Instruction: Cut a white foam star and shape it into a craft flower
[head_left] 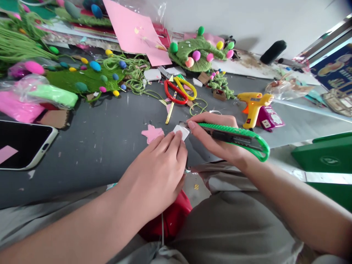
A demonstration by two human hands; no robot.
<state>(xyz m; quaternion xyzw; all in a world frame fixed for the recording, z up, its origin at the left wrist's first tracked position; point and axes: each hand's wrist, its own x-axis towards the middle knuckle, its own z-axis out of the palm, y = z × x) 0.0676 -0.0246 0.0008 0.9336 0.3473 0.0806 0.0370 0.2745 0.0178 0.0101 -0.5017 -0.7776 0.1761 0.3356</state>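
Note:
My right hand (220, 137) grips a green utility knife (233, 135), its blade end pointing left and touching or just above a small white piece (181, 132) on the dark grey table. The fingers of my left hand (162, 168) are close together and hold that white piece down near the front edge. Whether it is paper or foam I cannot tell. Just beyond my left fingertips lies a pink star-like cutout (152, 133), flat on the table. My left thumb is mostly hidden below the hand.
Scissors with red and yellow handles (176, 92) lie ahead, a yellow glue gun (253, 106) to the right. A phone (24, 145) is at left. Green yarn pieces with coloured balls (195, 51), pink sheets (134, 29) and bagged clay-like packs (20, 104) crowd the back. Green bins (324, 154) stand right.

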